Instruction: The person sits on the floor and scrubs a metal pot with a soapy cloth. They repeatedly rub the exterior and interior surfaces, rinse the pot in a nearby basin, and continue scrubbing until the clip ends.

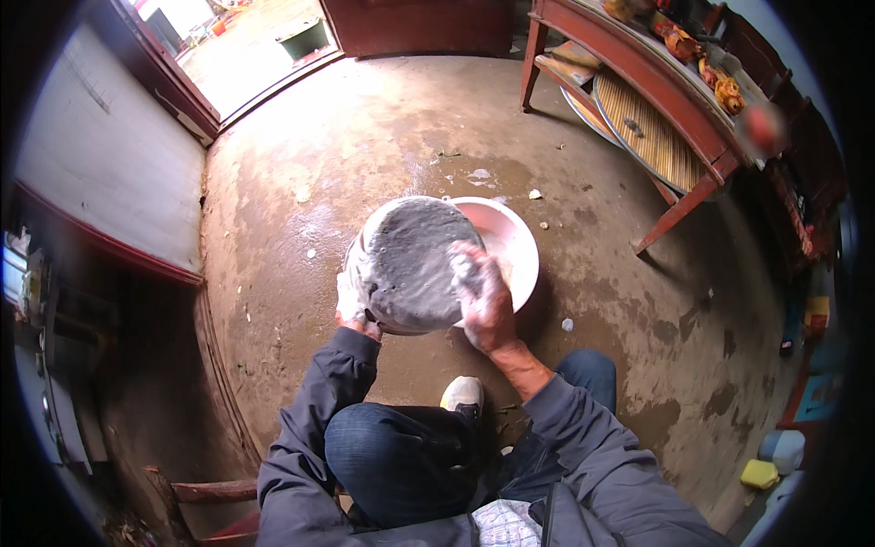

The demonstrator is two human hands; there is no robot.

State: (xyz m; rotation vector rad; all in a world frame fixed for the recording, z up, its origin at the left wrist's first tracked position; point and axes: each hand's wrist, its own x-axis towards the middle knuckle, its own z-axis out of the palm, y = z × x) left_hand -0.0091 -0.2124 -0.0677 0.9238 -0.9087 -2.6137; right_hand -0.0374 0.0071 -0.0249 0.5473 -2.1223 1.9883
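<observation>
A round metal pot (417,273) is tilted so that its dark grey, foam-smeared bottom faces up. Its pale side shows along the left, streaked with white suds. My left hand (352,311), wet with foam, grips the pot at its lower left edge; most of the fingers are hidden. On the right part of the pot's bottom rests my right hand (487,301), its fingers curled around a small sudsy scrubbing pad (466,267) that foam partly hides. Behind and to the right, a pale pink basin (523,253) on the floor is partly covered by the pot.
Wet patches and scraps mark the concrete floor (273,178). A red wooden table (629,75) stands at upper right, with round woven trays (642,130) on its lower shelf. The doorway (253,55) opens at upper left. A wooden chair (212,491) is at lower left, a yellow container (759,473) at lower right.
</observation>
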